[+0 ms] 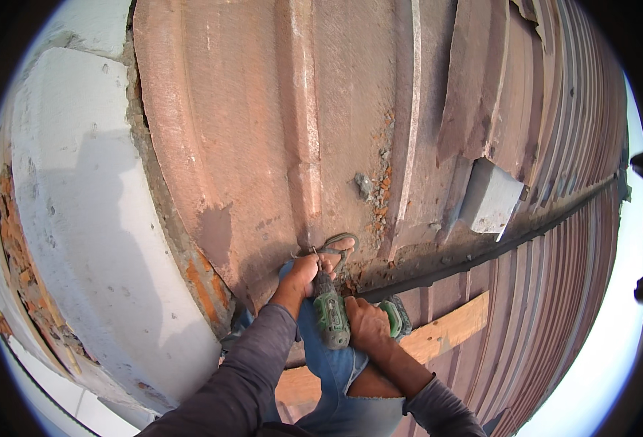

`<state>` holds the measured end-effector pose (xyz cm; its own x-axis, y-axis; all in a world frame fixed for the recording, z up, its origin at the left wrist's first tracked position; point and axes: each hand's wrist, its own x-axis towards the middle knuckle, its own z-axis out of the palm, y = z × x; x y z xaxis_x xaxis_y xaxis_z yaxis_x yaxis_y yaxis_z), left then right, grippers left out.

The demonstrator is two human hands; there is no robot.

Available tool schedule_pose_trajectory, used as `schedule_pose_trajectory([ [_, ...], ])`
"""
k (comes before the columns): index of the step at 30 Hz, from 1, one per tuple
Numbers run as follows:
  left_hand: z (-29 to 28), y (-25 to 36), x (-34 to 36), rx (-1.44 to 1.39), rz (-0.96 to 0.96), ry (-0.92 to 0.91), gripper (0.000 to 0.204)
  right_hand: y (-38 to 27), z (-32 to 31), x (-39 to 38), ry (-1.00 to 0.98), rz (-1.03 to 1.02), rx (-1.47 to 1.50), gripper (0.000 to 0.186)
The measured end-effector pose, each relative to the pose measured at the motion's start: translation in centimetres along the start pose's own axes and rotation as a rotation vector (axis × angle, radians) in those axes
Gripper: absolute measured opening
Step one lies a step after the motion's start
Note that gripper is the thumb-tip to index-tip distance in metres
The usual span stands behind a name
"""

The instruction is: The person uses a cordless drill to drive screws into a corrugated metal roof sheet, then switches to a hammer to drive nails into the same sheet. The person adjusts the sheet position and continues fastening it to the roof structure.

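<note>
My right hand is closed around the handle of a green cordless drill, whose battery shows beyond my fingers. At the drill's front end, my left hand has its fingers closed around a thin metal bit or screw; which one, I cannot tell. Under the drill are my jeans-clad leg and my sandaled foot, beside a raised rib of the rusty brown metal roofing sheet.
A white plastered wall top with broken brick edges runs along the left. A dark gutter crosses the right, beside loose rubble, a bent metal piece and torn sheeting. A wooden plank lies on the lower roof; sky shows beyond.
</note>
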<state>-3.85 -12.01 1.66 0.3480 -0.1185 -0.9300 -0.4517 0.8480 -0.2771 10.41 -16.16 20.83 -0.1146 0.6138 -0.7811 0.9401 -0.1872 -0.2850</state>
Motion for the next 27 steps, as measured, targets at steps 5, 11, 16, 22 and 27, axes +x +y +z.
schedule_pose_trajectory([
  [5,-0.6,-1.0,0.6,0.005,0.076,-0.081,0.019,-0.1,0.4,-0.2,0.016,-0.041,-0.004,0.014],
  [11,-0.9,-1.4,1.8,-0.074,0.070,-0.074,0.016,0.0,0.8,-0.2,0.015,-0.031,0.018,0.015],
  [16,-1.3,-1.1,1.9,-0.007,0.061,-0.111,0.017,-0.4,0.8,0.0,-0.036,-0.002,0.029,0.016],
  [22,-1.4,-1.3,2.3,0.022,0.076,-0.086,0.016,-0.7,0.4,-0.1,-0.079,0.033,0.043,0.021],
  [27,-1.2,-1.6,2.6,-0.061,0.069,-0.053,0.014,-0.6,0.3,0.0,-0.106,0.079,0.072,0.023],
])
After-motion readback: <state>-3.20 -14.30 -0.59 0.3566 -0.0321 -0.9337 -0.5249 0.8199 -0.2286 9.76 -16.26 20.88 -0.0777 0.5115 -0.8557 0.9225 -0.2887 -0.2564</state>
